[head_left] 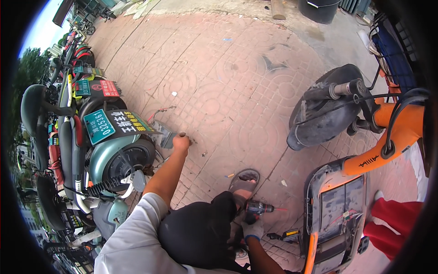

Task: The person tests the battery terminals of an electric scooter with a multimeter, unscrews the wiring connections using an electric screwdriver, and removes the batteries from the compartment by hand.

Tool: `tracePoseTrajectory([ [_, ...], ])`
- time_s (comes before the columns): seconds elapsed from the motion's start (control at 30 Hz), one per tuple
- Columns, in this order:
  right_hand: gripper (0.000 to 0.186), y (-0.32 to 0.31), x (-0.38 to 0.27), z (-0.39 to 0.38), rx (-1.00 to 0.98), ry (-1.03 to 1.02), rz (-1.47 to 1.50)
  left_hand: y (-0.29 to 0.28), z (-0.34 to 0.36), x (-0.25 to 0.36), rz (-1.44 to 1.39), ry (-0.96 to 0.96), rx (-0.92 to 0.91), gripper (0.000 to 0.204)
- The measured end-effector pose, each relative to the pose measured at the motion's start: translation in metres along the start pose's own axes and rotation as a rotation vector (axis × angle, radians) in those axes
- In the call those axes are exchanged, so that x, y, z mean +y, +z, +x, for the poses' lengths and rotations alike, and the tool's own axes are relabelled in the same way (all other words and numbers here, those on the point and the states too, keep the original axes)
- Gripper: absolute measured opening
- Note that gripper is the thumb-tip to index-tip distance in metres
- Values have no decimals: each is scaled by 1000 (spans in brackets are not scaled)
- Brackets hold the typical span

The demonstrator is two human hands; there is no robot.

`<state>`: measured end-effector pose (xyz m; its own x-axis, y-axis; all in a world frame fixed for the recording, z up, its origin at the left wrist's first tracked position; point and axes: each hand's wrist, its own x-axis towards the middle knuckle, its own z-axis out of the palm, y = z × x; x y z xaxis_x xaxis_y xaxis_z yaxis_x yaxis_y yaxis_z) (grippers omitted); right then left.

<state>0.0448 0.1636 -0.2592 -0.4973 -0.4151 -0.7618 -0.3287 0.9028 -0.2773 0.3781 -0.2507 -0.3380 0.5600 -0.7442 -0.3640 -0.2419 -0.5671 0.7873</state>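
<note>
My left hand [181, 142] is stretched out to the left, its fingers curled closed; whatever they may hold is too small to make out. Close beside it is a grey box-shaped part [166, 136] with red and dark wires, near the rear wheel of a parked green scooter [119, 157]. In a pale glove with a blue cuff, my right hand [252, 229] grips a cordless drill [258, 208], whose bit points right. The drill is next to my sandalled foot [245, 183]. To its right stands an orange scooter frame [360, 160] with its footboard compartment [340, 205] uncovered and wires showing inside.
A black front wheel [326, 107] belongs to the orange scooter. A yellow-and-black tool [290, 234] lies by the frame. Someone in red trousers [394, 223] stands at the right. Parked scooters line the left. A black bucket [319, 10] stands at the far side of the paving.
</note>
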Motion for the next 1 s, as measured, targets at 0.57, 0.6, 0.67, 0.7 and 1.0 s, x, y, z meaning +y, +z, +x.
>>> tracePoseTrajectory([
  [0.57,75,-1,-15,19,111,120,86,-47,8,76,821,-275,374,108],
  [0.6,75,-3,-14,20,91,110,98,-50,7,74,850,-245,350,108],
  [0.67,74,-7,-15,21,66,96,104,-55,6,72,861,-232,306,114],
  [0.7,74,-10,-17,21,57,104,112,-54,3,69,860,-239,312,114],
  [1.0,70,-26,-20,17,124,-75,208,-51,-21,36,867,-100,337,125],
])
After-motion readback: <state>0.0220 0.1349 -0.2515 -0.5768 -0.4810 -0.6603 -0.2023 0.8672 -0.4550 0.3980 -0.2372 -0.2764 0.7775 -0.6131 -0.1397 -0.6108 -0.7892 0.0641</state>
